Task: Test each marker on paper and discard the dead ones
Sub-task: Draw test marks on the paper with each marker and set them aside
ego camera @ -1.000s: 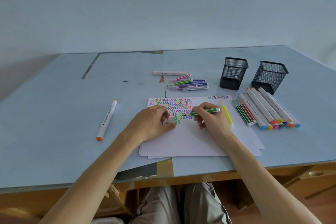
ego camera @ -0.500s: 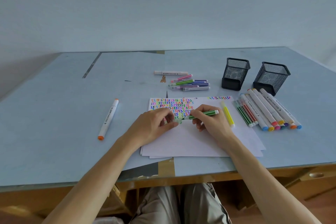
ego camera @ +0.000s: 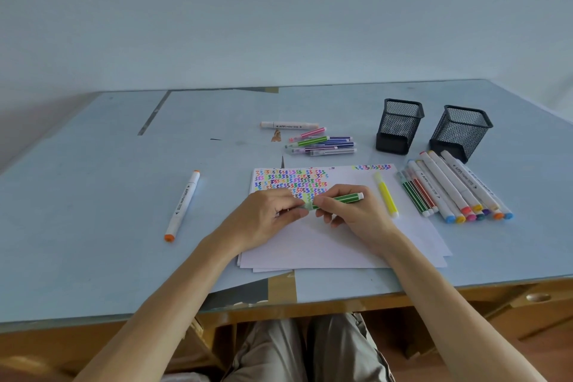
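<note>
Head view: you are holding the green striped marker (ego camera: 339, 199) over the paper (ego camera: 325, 242), just below the block of test squiggles (ego camera: 290, 181). Your right hand (ego camera: 353, 214) is pinching the barrel, fingers closed around it. Your left hand (ego camera: 263, 217) is closing its fingers on the pale cap (ego camera: 307, 205) at the marker's left end; the cap appears to be meeting the barrel, but whether it is fully seated cannot be told from here.

Risks from this position:

- A half-seated cap is leaving the tip exposed, so a working marker could dry out and be misjudged as dead later.
- Pushing the cap on at an angle could drive the tip against the cap wall and crush it.
- An uncovered tip this near the sheet could smear the squiggles already drawn.
- The sorted group (ego camera: 322, 144) at the far side, the untested row (ego camera: 449, 192) beside the mesh cups (ego camera: 398, 125), the yellow marker (ego camera: 387, 197) lying on the paper and the lone orange-tipped marker (ego camera: 182, 205) at the left are all sharing one tabletop (ego camera: 93, 195). Setting this marker in the wrong group would spoil the sort.
</note>
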